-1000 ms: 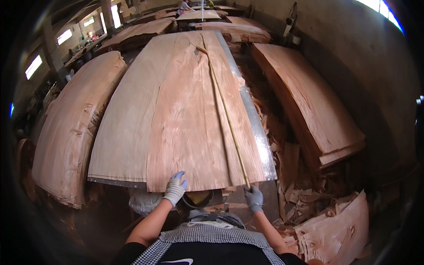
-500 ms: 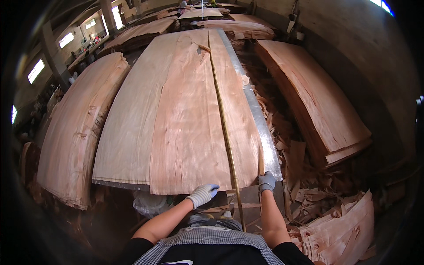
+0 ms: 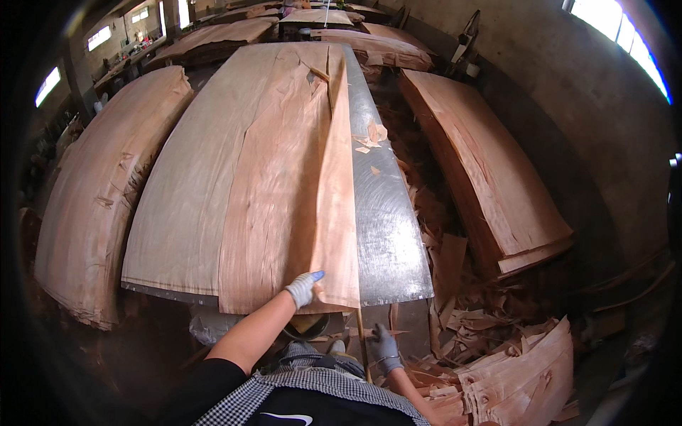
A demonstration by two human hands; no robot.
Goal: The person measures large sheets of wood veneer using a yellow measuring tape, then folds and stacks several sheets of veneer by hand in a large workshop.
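My left hand, in a striped glove, is closed on the near edge of a narrow reddish veneer strip. The strip's left side stands up in a ridge over a wider veneer sheet. Both lie on a long, metal-topped table beside paler veneer. Below the table's near edge, my right hand, in a grey glove, is off the veneer with its fingers apart. A thin stick pokes out just left of it; the strip hides most of its length.
Veneer stacks stand on the left and right. Torn scraps and curved offcuts litter the floor at right. Small chips lie on the metal. More stacks sit farther back.
The narrow strip has shifted left, covering most of the stick and baring more metal at right. My right hand has left the table's corner and moved down and left. My left hand has taken the strip's edge.
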